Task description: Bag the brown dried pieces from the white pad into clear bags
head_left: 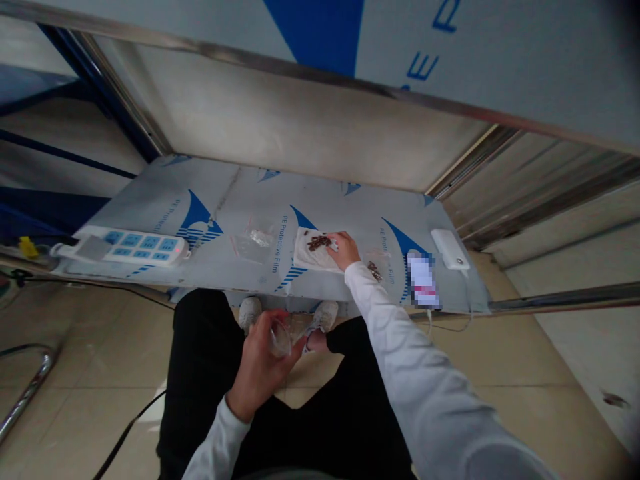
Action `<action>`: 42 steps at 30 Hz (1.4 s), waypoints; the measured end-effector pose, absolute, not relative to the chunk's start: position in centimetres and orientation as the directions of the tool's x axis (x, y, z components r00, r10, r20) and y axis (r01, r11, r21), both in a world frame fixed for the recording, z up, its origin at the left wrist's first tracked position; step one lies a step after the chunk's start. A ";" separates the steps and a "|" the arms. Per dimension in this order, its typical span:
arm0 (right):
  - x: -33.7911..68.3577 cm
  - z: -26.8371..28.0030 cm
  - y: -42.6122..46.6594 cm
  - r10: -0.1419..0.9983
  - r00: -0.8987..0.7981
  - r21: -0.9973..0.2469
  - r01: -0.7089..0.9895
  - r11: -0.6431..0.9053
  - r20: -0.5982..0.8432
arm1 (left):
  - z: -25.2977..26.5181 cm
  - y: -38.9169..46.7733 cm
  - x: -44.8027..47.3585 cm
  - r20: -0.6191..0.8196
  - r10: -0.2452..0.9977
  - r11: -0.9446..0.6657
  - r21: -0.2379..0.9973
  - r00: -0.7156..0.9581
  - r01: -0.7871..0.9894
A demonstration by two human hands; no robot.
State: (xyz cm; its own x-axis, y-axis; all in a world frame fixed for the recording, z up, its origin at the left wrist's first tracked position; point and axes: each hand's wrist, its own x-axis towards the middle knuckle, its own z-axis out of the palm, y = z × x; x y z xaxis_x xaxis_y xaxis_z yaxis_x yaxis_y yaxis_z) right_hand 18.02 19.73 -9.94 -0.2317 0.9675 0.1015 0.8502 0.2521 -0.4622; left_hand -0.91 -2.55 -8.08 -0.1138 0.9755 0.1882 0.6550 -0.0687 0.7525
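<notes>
My left hand (263,360) is raised above my lap, its fingers wrapped round a clear plastic container (281,337) with a round rim. What is inside it, if anything, I cannot see. On the low shelf, my right hand (345,250) reaches to a white cloth or paper sheet (320,261) that carries a small heap of dark brown pieces (319,243). Its fingertips are pinched together at the heap's right edge, with something whitish there too small to name. Right of this hand lies a clear bag (374,269) with more brown pieces. Another clear bag (255,240) holding small whitish bits lies to the left.
A white power strip (145,247) with blue sockets lies at the shelf's left. At the right are a phone (423,280) and a white power bank (450,249) with cables. An upper metal panel (225,27) overhangs the shelf (240,180).
</notes>
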 end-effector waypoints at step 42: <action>17.8 -10.4 22.6 0.998 0.004 -0.690 0.723 0.039 0.060 | -9.2 -2.2 -3.7 0.114 0.978 0.024 0.774 -0.177 0.632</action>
State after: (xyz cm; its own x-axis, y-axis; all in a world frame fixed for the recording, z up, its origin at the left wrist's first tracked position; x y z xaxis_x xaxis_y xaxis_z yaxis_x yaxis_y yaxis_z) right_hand 17.84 22.59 -10.40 0.0040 0.9982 0.0604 0.7232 0.0389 -0.6895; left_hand -3.75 -2.19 -9.19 -0.1769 0.9776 0.1141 0.6322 0.0240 0.7744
